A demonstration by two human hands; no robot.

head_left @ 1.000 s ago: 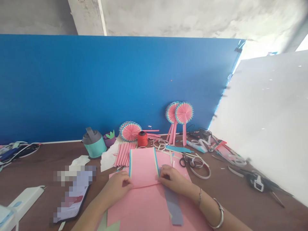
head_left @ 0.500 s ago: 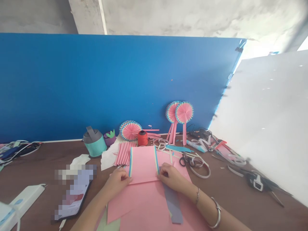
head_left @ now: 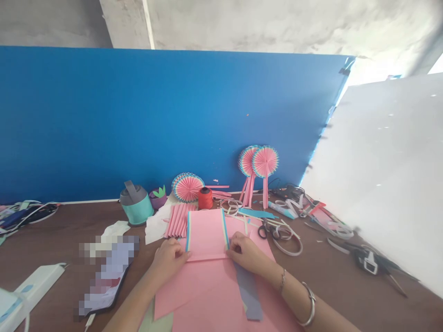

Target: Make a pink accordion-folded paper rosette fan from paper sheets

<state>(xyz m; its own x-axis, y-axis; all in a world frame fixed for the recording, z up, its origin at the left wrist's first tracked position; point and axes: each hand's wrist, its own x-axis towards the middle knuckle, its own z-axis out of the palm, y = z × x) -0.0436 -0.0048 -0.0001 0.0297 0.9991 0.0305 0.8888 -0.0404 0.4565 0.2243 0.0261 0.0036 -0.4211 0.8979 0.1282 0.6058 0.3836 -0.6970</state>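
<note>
Between my hands lies a pink paper sheet (head_left: 206, 233) with blue and cream strips along its two sides. Its near edge is turned up in a narrow fold. My left hand (head_left: 170, 258) pinches the left end of this fold, thumb on top. At the right end my right hand (head_left: 246, 252) grips the fold with curled fingers. Larger pink sheets (head_left: 207, 295) lie beneath, and a grey-blue paper strip (head_left: 249, 295) sticks out below my right hand. Just behind on the left is a pleated pink paper (head_left: 180, 221).
Round pleated fans (head_left: 265, 161) lean on the blue partition (head_left: 155, 115); another fan (head_left: 188, 187) rests beside a red thread spool (head_left: 205, 198). Scissors (head_left: 268, 229) lie to the right among paper scraps. On the left are a phone (head_left: 109, 276), a power strip (head_left: 38, 288) and a teal pot (head_left: 137, 207).
The folded near edge of the sheet has risen slightly in view, and my left hand has shifted a little upward with it. My right hand has barely moved.
</note>
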